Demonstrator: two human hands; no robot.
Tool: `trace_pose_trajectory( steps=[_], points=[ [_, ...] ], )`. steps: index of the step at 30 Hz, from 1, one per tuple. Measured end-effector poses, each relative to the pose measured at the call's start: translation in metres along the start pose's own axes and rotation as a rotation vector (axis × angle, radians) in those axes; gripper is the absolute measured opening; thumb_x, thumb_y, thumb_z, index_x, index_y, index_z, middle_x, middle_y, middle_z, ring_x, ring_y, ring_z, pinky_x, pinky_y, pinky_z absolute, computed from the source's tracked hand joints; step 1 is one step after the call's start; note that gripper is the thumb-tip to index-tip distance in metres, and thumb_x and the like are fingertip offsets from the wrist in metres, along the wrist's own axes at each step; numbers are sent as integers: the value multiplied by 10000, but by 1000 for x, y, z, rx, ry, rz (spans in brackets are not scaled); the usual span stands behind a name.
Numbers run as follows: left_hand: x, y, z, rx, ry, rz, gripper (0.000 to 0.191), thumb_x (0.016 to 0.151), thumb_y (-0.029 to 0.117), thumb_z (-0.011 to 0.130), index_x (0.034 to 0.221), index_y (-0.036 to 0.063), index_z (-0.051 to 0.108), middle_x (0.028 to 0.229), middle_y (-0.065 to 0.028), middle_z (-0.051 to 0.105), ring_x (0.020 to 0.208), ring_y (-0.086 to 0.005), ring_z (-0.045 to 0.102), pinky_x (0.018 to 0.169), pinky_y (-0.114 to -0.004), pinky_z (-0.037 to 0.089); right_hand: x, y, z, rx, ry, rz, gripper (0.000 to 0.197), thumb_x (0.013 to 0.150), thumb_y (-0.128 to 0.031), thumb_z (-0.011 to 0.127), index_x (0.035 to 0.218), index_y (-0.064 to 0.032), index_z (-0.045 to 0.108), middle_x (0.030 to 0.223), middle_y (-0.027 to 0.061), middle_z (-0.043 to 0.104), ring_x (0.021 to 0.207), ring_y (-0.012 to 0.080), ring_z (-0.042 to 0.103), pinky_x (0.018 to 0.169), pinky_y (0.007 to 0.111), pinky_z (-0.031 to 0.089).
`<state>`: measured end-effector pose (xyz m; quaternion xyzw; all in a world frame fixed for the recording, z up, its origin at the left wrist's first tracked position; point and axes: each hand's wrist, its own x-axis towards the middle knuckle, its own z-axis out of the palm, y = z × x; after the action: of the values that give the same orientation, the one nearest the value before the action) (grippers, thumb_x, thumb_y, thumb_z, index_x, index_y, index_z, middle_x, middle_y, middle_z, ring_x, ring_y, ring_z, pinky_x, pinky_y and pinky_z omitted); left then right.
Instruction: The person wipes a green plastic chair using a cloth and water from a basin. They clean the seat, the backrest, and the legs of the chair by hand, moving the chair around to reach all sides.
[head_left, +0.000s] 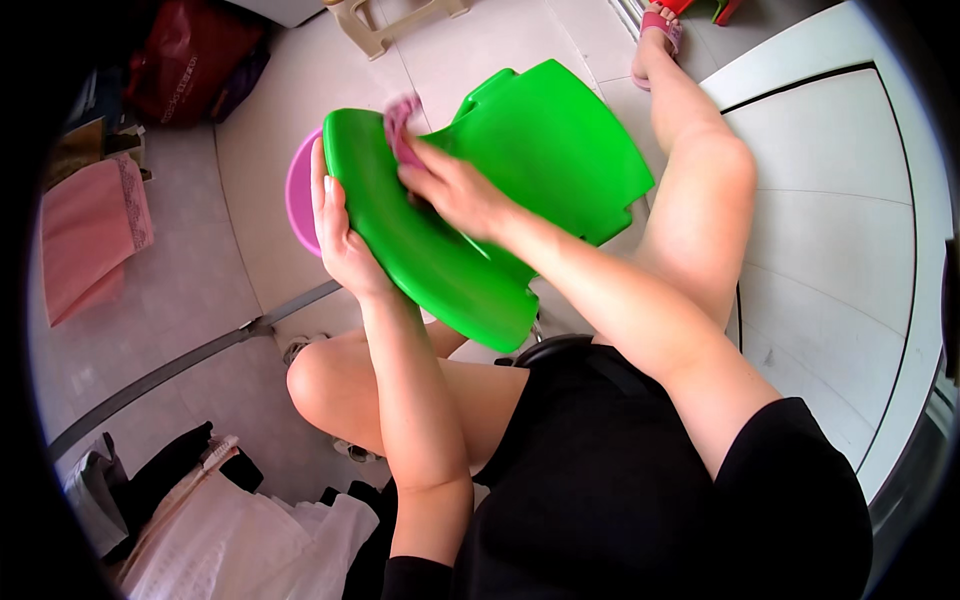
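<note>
A green plastic chair (555, 157) lies tilted across the front of my knees, its curved backrest turned towards me. My left hand (341, 240) grips the backrest by its left edge, fingers along the outer side and thumb over the front. A pink cloth (403, 124), blurred by motion, is bunched in my right hand (454, 187). That hand presses the cloth against the upper part of the backrest, near the gap between backrest and seat. The chair's underside and most of its legs are hidden.
A pink round basin (298, 195) stands behind the chair's left edge. Beyond are a beige plastic stool (382, 34) and a dark red bag (180, 67). Pink fabric (90, 232) and light garments (232, 532) hang or lie at left. A white panel (825, 217) flanks my right leg.
</note>
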<state>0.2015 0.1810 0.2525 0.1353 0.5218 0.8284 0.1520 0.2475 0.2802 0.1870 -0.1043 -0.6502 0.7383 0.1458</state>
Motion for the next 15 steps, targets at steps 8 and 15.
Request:
trace_pose_trajectory(
  steps=[8,15],
  points=[
    [-4,10,1,67,-25,-29,486,981,192,305,1404,-45,284,1292,-197,492,1128,-289,545,964,-366,439,-118,-36,-43,-276,-143,-62,362,903,-133,503,1249,-30,512,925,180,632,845,332,608,769,399,446],
    [-6,10,7,132,15,-25,499,968,175,293,1399,-77,285,1339,-196,446,1191,-272,496,1000,-352,401,-127,-54,-57,-299,-300,76,415,941,-170,500,1299,36,467,1261,185,546,1190,321,498,1008,388,354]
  ],
)
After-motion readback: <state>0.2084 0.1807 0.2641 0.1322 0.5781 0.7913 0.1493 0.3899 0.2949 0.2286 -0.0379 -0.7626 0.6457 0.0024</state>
